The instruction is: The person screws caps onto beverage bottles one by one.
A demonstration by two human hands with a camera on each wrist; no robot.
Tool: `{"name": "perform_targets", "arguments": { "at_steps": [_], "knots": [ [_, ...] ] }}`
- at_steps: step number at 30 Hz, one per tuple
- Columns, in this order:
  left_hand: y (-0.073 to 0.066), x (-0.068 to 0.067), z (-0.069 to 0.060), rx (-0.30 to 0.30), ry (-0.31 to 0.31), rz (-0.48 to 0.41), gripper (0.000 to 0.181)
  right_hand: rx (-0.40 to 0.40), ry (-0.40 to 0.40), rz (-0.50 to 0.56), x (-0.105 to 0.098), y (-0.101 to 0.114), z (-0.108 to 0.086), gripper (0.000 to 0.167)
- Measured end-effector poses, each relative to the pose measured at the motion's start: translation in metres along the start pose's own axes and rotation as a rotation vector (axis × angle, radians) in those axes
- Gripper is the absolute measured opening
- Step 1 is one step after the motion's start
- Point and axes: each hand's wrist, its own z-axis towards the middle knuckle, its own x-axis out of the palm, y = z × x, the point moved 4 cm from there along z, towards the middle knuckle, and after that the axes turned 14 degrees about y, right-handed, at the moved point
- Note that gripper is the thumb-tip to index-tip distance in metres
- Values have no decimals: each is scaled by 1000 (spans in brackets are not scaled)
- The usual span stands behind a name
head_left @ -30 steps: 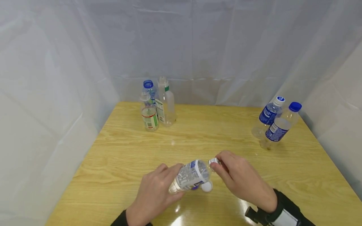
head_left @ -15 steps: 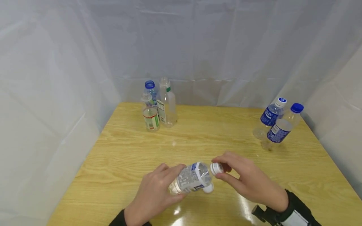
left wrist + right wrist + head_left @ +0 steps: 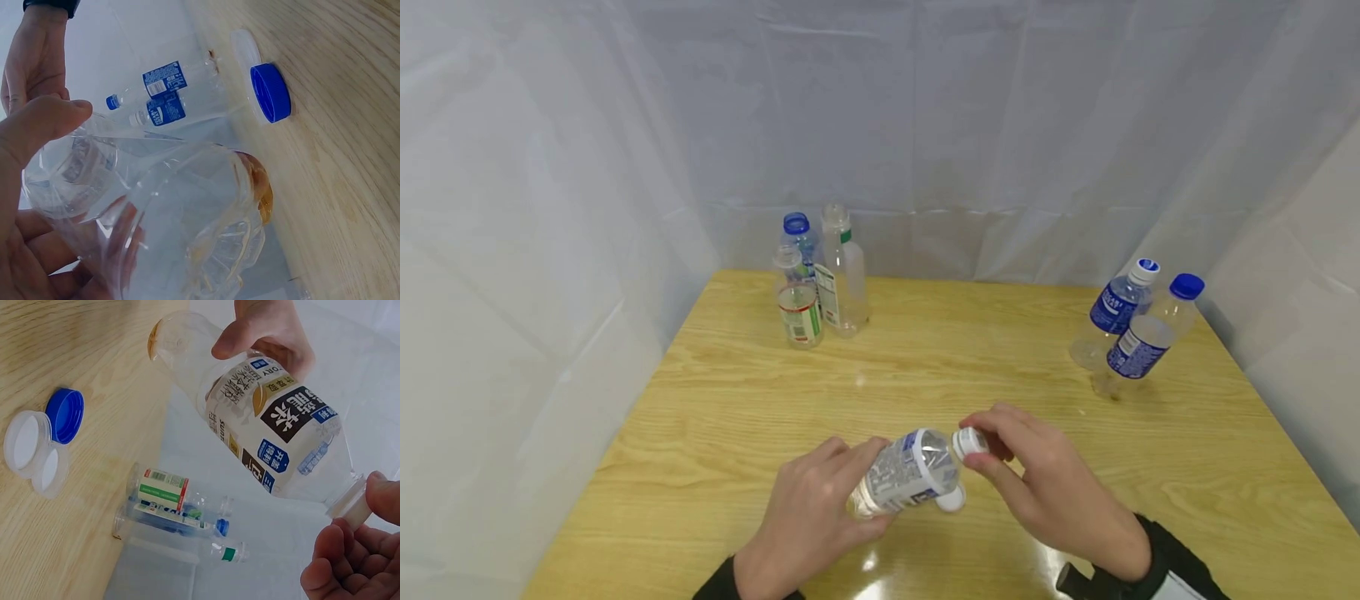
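In the head view my left hand (image 3: 816,504) grips a clear plastic bottle (image 3: 901,473) around its lower body, holding it tilted above the table. The right wrist view shows its white label (image 3: 240,403) with dark and blue print. A little brownish liquid (image 3: 261,190) lies at the base in the left wrist view. My right hand (image 3: 1048,479) pinches a white cap (image 3: 967,443) between thumb and fingers at the bottle's neck. Whether the cap is tight cannot be seen. Below the bottle, a blue cap (image 3: 65,415) and two whitish caps (image 3: 26,444) lie on the table.
At the back left of the wooden table (image 3: 955,358) several uncapped bottles (image 3: 800,312) stand close together. Two capped bottles with blue labels, one with a blue lid (image 3: 1187,286), stand at the right. White sheeting (image 3: 925,150) hangs behind the table and at both sides.
The right hand's fingers and thumb shifted on the white cap, moving right and then slightly back left. The left hand and bottle stayed almost still. The blue cap is hidden in the head view now.
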Motion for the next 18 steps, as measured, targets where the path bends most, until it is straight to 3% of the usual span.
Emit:
{"name": "perform_targets", "arguments": {
  "at_steps": [10,18],
  "knots": [
    [-1,-2,4,-18,-19,41,76,63,-52,30,-3,-2,1,29],
    [-4,-1,9,-19,12,-13,94,88,-101,27,-21,-6,0,32]
  ]
}}
